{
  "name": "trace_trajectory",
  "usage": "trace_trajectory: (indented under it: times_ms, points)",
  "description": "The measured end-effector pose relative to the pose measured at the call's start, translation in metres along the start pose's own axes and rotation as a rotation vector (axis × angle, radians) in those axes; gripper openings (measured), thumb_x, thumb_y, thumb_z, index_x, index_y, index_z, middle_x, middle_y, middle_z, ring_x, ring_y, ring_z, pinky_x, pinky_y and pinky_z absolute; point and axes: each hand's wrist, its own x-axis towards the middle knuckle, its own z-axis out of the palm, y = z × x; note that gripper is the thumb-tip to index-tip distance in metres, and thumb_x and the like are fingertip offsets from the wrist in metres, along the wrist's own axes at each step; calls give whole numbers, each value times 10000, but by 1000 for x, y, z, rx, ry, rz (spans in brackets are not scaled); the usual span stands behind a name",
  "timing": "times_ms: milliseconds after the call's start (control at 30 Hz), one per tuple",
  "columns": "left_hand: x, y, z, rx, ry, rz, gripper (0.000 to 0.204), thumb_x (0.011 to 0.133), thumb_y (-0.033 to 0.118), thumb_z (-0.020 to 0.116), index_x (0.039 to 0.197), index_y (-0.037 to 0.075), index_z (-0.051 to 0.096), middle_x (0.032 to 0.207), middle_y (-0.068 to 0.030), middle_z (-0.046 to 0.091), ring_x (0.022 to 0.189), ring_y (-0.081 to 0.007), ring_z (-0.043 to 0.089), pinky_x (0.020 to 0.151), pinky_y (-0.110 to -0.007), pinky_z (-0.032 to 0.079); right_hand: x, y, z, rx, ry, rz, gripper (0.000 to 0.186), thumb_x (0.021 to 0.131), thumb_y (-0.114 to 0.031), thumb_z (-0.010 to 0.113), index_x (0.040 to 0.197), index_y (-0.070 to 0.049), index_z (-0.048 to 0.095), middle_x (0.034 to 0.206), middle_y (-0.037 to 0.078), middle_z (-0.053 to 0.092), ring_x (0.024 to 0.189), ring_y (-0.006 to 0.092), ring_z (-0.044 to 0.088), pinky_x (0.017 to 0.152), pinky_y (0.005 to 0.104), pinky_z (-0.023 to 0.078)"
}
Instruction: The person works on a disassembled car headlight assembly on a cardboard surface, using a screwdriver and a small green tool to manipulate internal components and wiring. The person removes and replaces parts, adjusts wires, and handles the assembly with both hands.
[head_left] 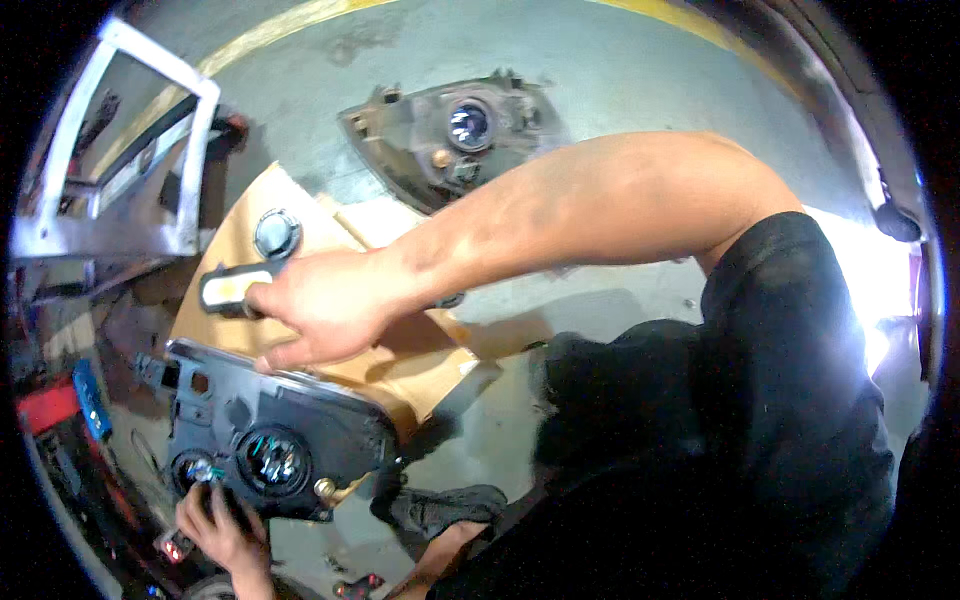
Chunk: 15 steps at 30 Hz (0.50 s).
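A dark headlight housing [345, 405] lies back side up at the lower left, partly on a flattened piece of cardboard [430, 365]. Its large round opening [273, 460] shows wiring and a bulb seat. At the smaller round opening beside it, my left hand [225, 530] has its fingers closed together; what they grip is hidden. My right hand [335, 300] reaches across from the right, its fingers closed on a dark work light [237, 288] with a pale panel. The right thumb lies by the housing's upper edge. A round dark cap [278, 233] rests on the cardboard.
A second headlight [470, 130] lies on the grey floor [640, 60] beyond my right arm. A white metal frame [205, 150] stands at the far left. Tools, including a blue one [91, 398], lie at the left edge. A dark shoe [445, 508] is near the housing.
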Motion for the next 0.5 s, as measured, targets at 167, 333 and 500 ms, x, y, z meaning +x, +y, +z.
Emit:
trace_trajectory:
  times_ms: [167,333,500]
  points:
    - [21,-4,-24,-201,-34,-25,290,843,50,657,1111,-24,577,1291,-251,504,1165,-455,461,993,-563,377,-92,55,-88,-41,424,318,486,948,-382,666,1225,12,601,1000,181,691,883,240,679,782,391,550]
    - [48,-8,-29,-301,99,56,233,922,258,700,955,29,671,1029,-196,605,900,-370,562,770,-474,423,-210,118,-79,69,871,842,427,921,-359,655,1162,-7,665,933,183,714,883,261,695,800,384,539]
    - [68,-14,-36,-337,136,87,198,903,185,724,977,9,670,1037,-212,602,898,-377,566,764,-482,446,-247,135,-27,120,836,947,395,911,-324,656,1149,-10,642,910,195,710,845,290,708,784,402,552]
